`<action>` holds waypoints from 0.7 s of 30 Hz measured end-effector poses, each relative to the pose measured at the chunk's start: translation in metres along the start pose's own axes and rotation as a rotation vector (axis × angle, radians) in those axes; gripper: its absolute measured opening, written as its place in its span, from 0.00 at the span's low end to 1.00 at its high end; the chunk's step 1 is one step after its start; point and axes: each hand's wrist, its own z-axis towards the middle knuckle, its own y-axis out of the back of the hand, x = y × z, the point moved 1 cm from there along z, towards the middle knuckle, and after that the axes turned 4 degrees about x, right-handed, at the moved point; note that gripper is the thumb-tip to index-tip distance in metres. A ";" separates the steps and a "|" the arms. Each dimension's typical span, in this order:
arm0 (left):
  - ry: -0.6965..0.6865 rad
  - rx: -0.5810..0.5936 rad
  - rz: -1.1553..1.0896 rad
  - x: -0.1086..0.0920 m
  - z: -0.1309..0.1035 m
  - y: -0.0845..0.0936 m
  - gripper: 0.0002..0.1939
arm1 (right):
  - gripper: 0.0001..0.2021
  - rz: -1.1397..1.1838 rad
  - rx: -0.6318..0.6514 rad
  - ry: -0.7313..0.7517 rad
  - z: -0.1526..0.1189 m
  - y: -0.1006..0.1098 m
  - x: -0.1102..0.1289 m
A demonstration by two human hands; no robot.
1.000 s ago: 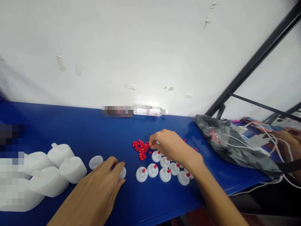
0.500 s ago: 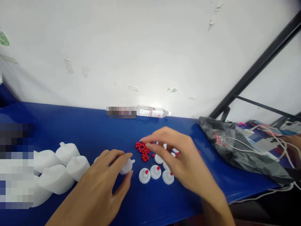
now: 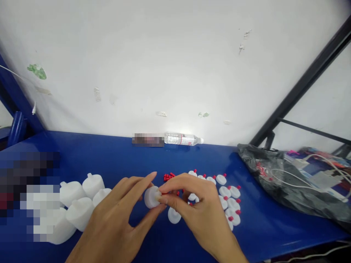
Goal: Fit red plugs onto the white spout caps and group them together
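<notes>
From the head view, a blue table (image 3: pixel 120 157) runs along a white wall (image 3: pixel 175 54) with torn bits of tape on it. At the far side a clear water bottle (image 3: pixel 183 138) lies on its side near the wall, with a pixelated dark thing touching its left end. At the right lies a crumpled black plastic bag (image 3: pixel 248 155), and a white cable (image 3: pixel 290 176) loops over it. At the left, large white spouted pieces (image 3: pixel 79 212) stand close together, partly covered by pixelation. The right hand (image 3: pixel 201 204) stands in front of part of the small red sleeves (image 3: pixel 168 177) and of some white discs with red tips (image 3: pixel 221 179).

The white spouted cap (image 3: pixel 150 199) is between the two hands, left of the discs. The left hand (image 3: pixel 120 208) holds it by the side, between thumb and fingers, with the forefinger lifted away. The right hand has its thumb and forefinger pinched narrow at the spout; I cannot tell if a red sleeve is between them.

The held cap is round, smooth and slightly translucent. The discs look plastic, and the sleeves are short tubes.
</notes>
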 end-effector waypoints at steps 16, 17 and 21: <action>0.036 -0.022 -0.020 0.001 -0.007 0.000 0.17 | 0.17 -0.221 0.161 0.026 -0.004 0.001 0.006; 0.006 -0.038 -0.006 0.000 -0.007 0.000 0.16 | 0.17 -0.234 0.185 0.051 -0.005 0.002 0.006; -0.127 -0.020 0.092 -0.001 -0.015 0.005 0.18 | 0.18 -0.254 0.268 0.056 -0.007 0.007 0.009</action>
